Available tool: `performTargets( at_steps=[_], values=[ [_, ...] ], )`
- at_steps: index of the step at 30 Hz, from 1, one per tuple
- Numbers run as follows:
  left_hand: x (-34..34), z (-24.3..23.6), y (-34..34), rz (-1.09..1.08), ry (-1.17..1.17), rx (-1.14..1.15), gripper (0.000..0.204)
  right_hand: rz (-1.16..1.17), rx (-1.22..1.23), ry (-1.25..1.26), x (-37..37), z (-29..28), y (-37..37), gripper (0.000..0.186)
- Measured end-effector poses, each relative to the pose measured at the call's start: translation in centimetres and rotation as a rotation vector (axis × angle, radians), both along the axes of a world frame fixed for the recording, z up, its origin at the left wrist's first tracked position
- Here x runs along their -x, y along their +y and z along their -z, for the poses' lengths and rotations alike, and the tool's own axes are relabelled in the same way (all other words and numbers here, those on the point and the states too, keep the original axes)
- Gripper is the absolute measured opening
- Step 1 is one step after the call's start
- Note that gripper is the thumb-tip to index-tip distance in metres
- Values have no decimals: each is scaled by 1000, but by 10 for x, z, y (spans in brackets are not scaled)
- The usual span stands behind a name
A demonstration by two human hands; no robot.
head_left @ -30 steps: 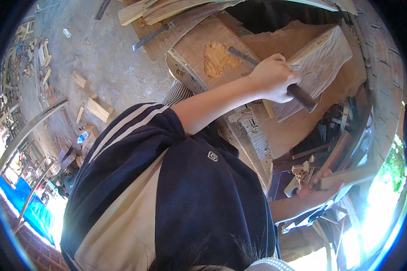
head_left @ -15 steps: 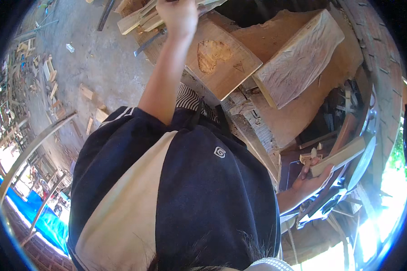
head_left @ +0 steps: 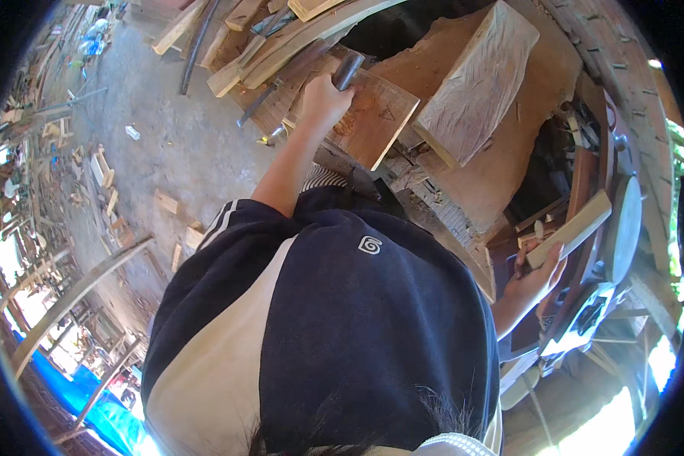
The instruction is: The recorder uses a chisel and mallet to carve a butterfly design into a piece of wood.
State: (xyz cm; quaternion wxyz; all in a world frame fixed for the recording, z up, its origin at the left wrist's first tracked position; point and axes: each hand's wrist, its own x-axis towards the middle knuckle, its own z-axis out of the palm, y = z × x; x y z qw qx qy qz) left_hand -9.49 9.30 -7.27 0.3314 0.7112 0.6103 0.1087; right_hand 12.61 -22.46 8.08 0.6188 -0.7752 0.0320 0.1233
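My left hand (head_left: 324, 104) is closed round a dark cylindrical tool (head_left: 347, 71). One thick end stands out past my fingers, and the rest is hidden by my hand. Below it lies a flat wooden board (head_left: 380, 114), with a carved hollow mostly covered by my hand and forearm. Out to the right, my right hand (head_left: 536, 285) grips a pale, straight-edged wooden block (head_left: 570, 232), with the thumb and fingers on its lower end.
A large pale wood block (head_left: 479, 83) rests on a broad brown slab (head_left: 479, 190) with ragged edges. Wood strips (head_left: 281, 53) and a flat metal bar (head_left: 256, 106) lie at the far left of the bench. Offcuts (head_left: 167, 201) litter the concrete floor (head_left: 167, 114).
My left hand has come nearer, down from the top edge to over the carved board, bringing the dark tool into view. My right hand still grips the block. The view has shifted.
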Motion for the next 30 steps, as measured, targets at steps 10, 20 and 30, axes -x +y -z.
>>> performTargets(
  at_steps=[10,20,30],
  values=[
    [17,12,37,277,-68,68,35,-115,-121,173,7,37,-22,28],
    [22,8,68,611,-233,392,21,-140,-31,154,46,59,-58,28],
    [77,-20,61,377,-612,279,22,109,-2,396,208,58,-54,29]
  ],
)
